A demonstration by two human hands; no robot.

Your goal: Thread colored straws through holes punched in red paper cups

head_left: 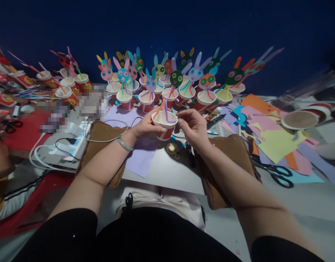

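Observation:
A red and white paper cup [165,131] is held upright above the table by my left hand [146,125], whose fingers and thumb wrap its left side. Inside it stand a bent purple pipe cleaner [166,113] and an orange pipe cleaner [160,109]. My right hand [192,127] is at the cup's right rim, with thumb and forefinger close together; whether anything is between them is too small to tell. Below the cup lie a sheet of lilac paper [141,160] and a small round object [172,148].
Behind stand several cups with paper rabbit heads [185,91]. Brown pads [227,153] lie under my forearms. At right are coloured paper scraps [276,143] and scissors [282,175]; at left, a power strip [76,145], cables and another person's arm [0,156].

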